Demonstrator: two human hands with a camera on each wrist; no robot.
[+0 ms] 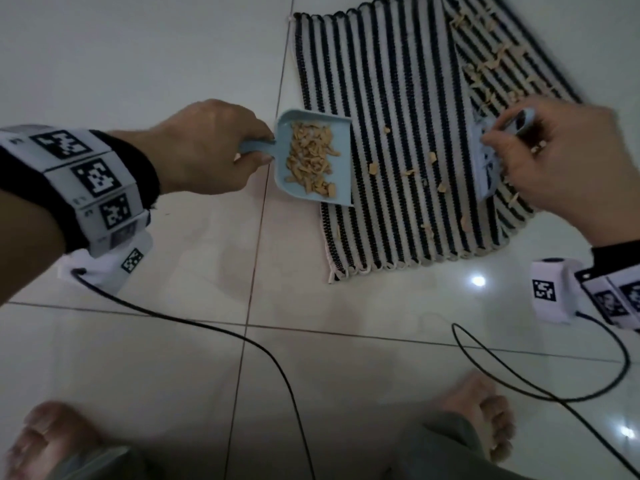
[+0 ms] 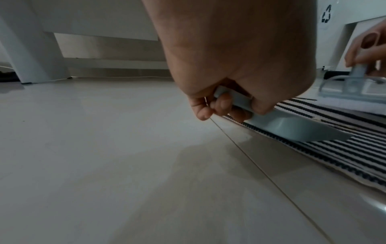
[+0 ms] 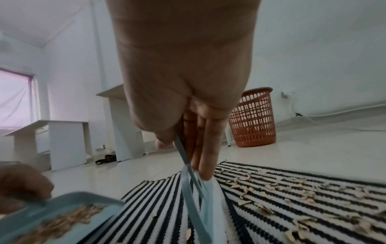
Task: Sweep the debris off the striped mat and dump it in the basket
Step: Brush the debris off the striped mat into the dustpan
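The black-and-white striped mat (image 1: 391, 81) lies on the tiled floor. My left hand (image 1: 256, 150) grips the handle of a light-blue dustpan (image 1: 343, 174), whose lip rests on the mat's left edge. A heap of tan debris (image 1: 313, 161) fills the pan. My right hand (image 1: 509, 136) holds a light-blue brush (image 1: 485, 168) on the mat's right part. More debris (image 1: 485, 64) is scattered behind the brush and a few bits (image 1: 408, 173) lie between brush and pan. The orange basket (image 3: 253, 118) stands on the floor beyond the mat, seen only in the right wrist view.
Two black cables (image 1: 242, 337) trail over the floor tiles near my bare feet (image 1: 481, 414). White furniture legs (image 2: 33, 49) and a white bin with a recycling mark (image 2: 326, 14) stand past the mat. White desks (image 3: 62, 140) line the wall.
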